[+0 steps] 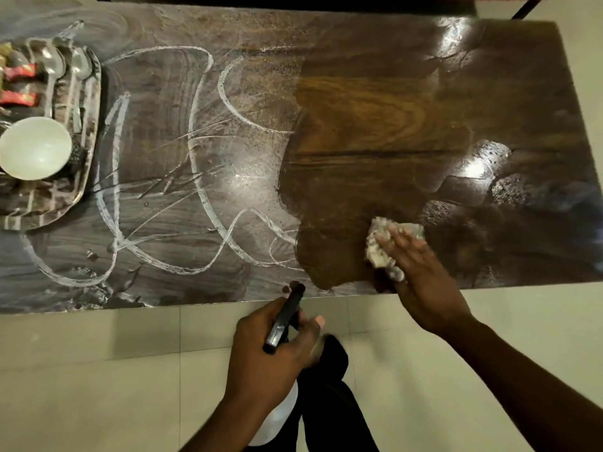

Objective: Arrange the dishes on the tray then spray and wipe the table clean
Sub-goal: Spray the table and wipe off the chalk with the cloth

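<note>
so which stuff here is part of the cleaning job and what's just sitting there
In the job: cloth under the right hand, spray bottle in the left hand, table, tray, bowl, spoons.
Just there: red packets on the tray.

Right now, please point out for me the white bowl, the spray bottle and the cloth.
white bowl [34, 148]: head view, on its inside.
spray bottle [283, 321]: head view, on its black head, held in the left hand.
cloth [375, 246]: head view, on the crumpled part beside the right hand's fingers.
</note>
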### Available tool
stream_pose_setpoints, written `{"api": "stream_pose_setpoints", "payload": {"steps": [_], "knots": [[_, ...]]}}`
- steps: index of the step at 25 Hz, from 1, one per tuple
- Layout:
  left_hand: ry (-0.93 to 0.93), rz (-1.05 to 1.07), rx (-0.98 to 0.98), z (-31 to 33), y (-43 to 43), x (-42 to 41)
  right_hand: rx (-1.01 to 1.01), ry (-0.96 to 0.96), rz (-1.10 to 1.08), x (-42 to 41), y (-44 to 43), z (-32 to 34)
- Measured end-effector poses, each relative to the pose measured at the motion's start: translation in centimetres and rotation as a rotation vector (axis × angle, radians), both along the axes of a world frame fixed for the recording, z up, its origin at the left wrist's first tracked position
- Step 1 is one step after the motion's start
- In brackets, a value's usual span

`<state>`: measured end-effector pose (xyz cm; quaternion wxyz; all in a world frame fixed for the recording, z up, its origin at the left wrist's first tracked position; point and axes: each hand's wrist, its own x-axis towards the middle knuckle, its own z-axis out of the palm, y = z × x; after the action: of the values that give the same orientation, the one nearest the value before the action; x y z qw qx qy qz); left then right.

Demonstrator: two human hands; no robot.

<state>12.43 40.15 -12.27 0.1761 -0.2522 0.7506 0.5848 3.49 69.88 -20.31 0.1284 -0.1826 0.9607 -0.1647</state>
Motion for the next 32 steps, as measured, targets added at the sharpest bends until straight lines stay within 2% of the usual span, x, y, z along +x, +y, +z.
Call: {"api": "stream_pose_setpoints", "payload": {"steps": [2, 3, 5, 6, 8, 10, 11, 12, 14, 16, 18, 19, 20, 22, 24, 26, 27, 28, 29, 32], "knots": [[0.01, -0.011, -0.037, -0.3, 0.0, 0.5, -0.088, 0.039, -0.445, 1.6, -2.1, -0.4], [0.015, -0.011, -0.054, -0.4, 0.0, 0.7, -0.099, 0.045, -0.596, 2.5, -4.5, -0.5], [0.021, 0.004, -0.076, -0.7, 0.0, 1.0, -0.074, 0.008, -0.666, 5.0, -10.1, -0.6], [0.019, 0.005, -0.086, -0.8, -0.1, 1.2, -0.047, -0.02, -0.586, 6.3, -12.6, -0.6], [0.025, 0.003, -0.113, -1.0, -0.3, 1.5, -0.01, -0.053, -0.228, 8.9, -15.4, -0.4], [0.042, 0.021, -0.129, -0.7, -0.9, 1.9, 0.02, -0.036, 0.212, 9.6, -14.3, -0.3], [0.052, 0.035, -0.134, -0.4, -1.2, 2.0, 0.045, -0.011, 0.363, 8.8, -12.4, -0.1], [0.065, 0.053, -0.142, -0.1, -1.5, 2.2, 0.075, -0.002, 0.417, 7.8, -10.4, 0.2], [0.088, 0.099, -0.167, -0.1, -2.3, 2.5, 0.08, 0.029, 0.267, 6.2, -7.1, 0.5], [0.089, 0.14, -0.176, -0.2, -3.4, 2.7, 0.017, 0.032, -0.097, 4.9, -5.7, 1.1], [0.074, 0.167, -0.182, -0.4, -4.5, 3.0, -0.055, -0.017, -0.478, 4.6, -9.2, 1.1], [0.066, 0.176, -0.186, -0.4, -4.9, 3.1, -0.045, -0.034, -0.575, 4.8, -12.0, 1.0], [0.062, 0.189, -0.18, -0.3, -5.1, 3.2, -0.021, -0.047, -0.576, 5.4, -15.1, 0.8], [0.046, 0.216, -0.154, -0.3, -5.9, 2.9, 0.005, -0.108, -0.318, 6.7, -21.1, 0.6], [0.037, 0.201, -0.128, -0.5, -6.9, 2.4, 0.002, -0.163, 0.086, 7.1, -24.1, 0.6], [0.047, 0.166, -0.103, -0.3, -7.7, 2.0, -0.002, -0.152, 0.408, 4.8, -22.6, 0.7], [0.047, 0.156, -0.086, -0.1, -8.0, 1.8, 0.008, -0.113, 0.476, 3.4, -21.0, 0.7], [0.044, 0.159, -0.067, 0.0, -8.2, 1.6, 0.015, -0.065, 0.442, 2.0, -19.3, 0.7], [0.043, 0.168, -0.059, 0.1, -8.4, 1.3, 0.016, -0.016, 0.313, 0.4, -17.4, 0.7], [0.059, 0.195, -0.048, 0.2, -8.9, 0.7, 0.005, -0.009, -0.26, -3.3, -14.7, 1.4]]}}
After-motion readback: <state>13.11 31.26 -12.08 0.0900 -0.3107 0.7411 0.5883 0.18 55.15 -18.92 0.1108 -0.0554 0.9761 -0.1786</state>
